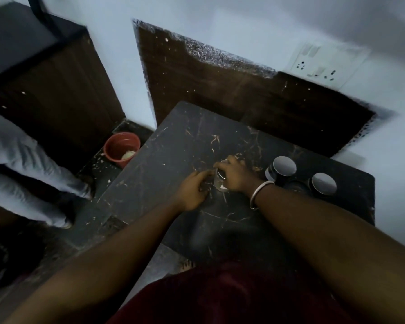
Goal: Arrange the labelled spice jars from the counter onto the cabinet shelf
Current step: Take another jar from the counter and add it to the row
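Note:
A small glass spice jar point(220, 183) with a silver lid and a white label stands on the dark marble counter point(178, 146). My right hand point(235, 175) grips it from above, fingers curled over the lid. My left hand point(193, 191) lies just left of the jar with its fingertips reaching toward the glass; whether they touch it is unclear. Two more jars with round silver lids stand to the right, one point(283, 168) farther back and one point(323, 183) nearer the counter's right edge. A darker jar point(296, 185) sits between them, mostly hidden.
A dark wooden panel point(220, 90) backs the counter, with a white wall socket point(323, 64) at the upper right. A red bucket point(121, 149) stands on the floor left of the counter. Another person's trouser legs point(28, 164) are at the far left beside a dark cabinet point(56, 85).

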`<state>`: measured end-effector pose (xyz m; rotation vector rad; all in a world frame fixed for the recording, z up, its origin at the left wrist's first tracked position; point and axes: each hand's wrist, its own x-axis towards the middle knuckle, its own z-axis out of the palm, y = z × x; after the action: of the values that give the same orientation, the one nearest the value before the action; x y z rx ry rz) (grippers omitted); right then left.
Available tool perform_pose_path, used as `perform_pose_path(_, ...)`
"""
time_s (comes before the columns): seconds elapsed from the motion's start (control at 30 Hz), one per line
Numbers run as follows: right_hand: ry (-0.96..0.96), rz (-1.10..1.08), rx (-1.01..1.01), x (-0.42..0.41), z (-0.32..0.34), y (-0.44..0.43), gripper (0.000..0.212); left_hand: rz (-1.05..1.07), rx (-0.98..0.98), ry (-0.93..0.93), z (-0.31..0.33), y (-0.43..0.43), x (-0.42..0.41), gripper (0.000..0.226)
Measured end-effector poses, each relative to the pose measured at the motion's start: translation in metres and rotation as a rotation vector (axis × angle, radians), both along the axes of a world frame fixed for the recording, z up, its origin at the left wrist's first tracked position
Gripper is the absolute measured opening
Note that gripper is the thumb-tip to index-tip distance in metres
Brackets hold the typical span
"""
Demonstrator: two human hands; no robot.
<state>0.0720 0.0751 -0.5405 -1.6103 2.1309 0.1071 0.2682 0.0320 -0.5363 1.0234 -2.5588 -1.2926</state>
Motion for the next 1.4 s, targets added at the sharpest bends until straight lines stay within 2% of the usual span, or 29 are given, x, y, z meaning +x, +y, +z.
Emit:
perform_pose_path(0.17,-0.084,0.046,0.047,0.009,0.011,0.022,0.062,-0.069,0.114,-0.105,-0.007,0.0,-0.006,0.069)
perform_pose_path(0.23,-0.188,-0.026,0.078,0.007,0.022,0.026,0.063,-0.117,0.186,-0.112,-0.004,0.0,-0.013,0.07)
perform_pose_path(0.33,-0.413,-0.195,0.087,-0.005,0.049,0.033,0.065,-0.097,0.303,0.037,0.019,0.009,-0.03,0.064)
perform_pose_path(0.43,-0.587,-0.252,0.052,-0.027,0.092,0.046,0.048,-0.064,0.445,0.258,0.052,0.021,-0.048,0.059)
perform_pose_path(0.5,-0.55,-0.283,-0.043,-0.042,0.13,0.057,0.043,-0.081,0.486,0.395,0.077,0.026,-0.059,0.055)
perform_pose_path(0.63,-0.56,-0.368,-0.325,-0.046,0.198,0.08,0.06,-0.085,0.527,0.637,0.131,0.037,-0.081,0.055)
perform_pose_path(0.83,-0.664,-0.389,-0.805,-0.028,0.254,0.111,0.047,-0.087,0.626,0.934,0.195,0.057,-0.099,0.067)
perform_pose_path(1.03,-0.995,-0.388,-1.202,-0.012,0.266,0.131,0.027,-0.157,0.757,1.074,0.234,0.073,-0.094,0.068)
perform_pose_path(1.2,-1.096,-0.368,-1.295,-0.006,0.263,0.135,0.03,-0.208,0.805,1.082,0.254,0.088,-0.091,0.069)
perform_pose_path(1.4,-1.132,-0.395,-1.287,-0.004,0.263,0.136,0.053,-0.208,0.859,1.065,0.259,0.093,-0.09,0.073)
